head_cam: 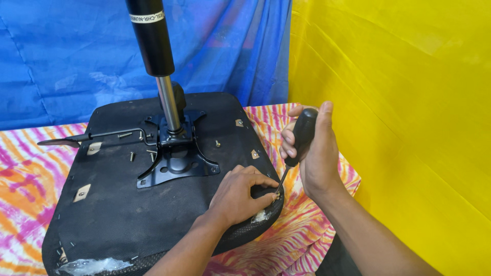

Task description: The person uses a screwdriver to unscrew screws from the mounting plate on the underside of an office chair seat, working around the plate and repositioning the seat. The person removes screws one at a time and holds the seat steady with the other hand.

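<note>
chair seat (117, 204), black, lying upside down on a pink-and-orange striped cloth (25, 174). right hand (314, 151) is wrapped tight around the black handle of a screwdriver (302, 135), its tip set at the seat's near corner. left hand (240, 191) rests on that corner, fingertips pinched together beside the tip. a black mounting plate (176, 163) carries a gas cylinder (153, 46), which bears a white label band near its top. loose screws (132, 156) lie on the seat. blue sheet (66, 56) behind, yellow sheet (399, 102) on the right.

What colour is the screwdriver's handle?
Black. The screwdriver handle shows clearly in the head view, gripped by the right hand.
</note>
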